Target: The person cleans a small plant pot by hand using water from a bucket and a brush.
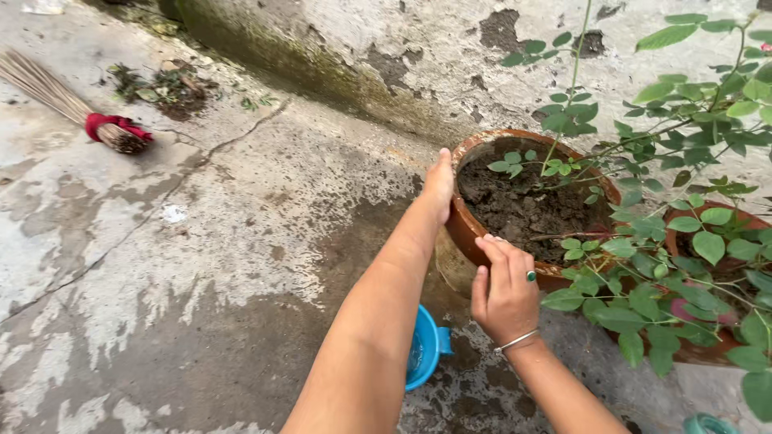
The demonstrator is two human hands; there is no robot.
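A round terracotta pot (465,227) filled with dark soil (523,210) stands against a peeling wall, with a thin green rose plant (643,233) growing out of it. My left hand (440,183) grips the pot's left rim, thumb on the outside. My right hand (507,288), wearing a green-stoned ring and a thin bangle, holds the near rim with fingers curled over the edge.
A blue plastic mug (426,347) lies on the wet concrete floor under my left forearm. A second terracotta pot (724,345) sits to the right, behind leaves. A straw broom (76,108) with a red binding and a pile of swept debris (173,87) lie at far left.
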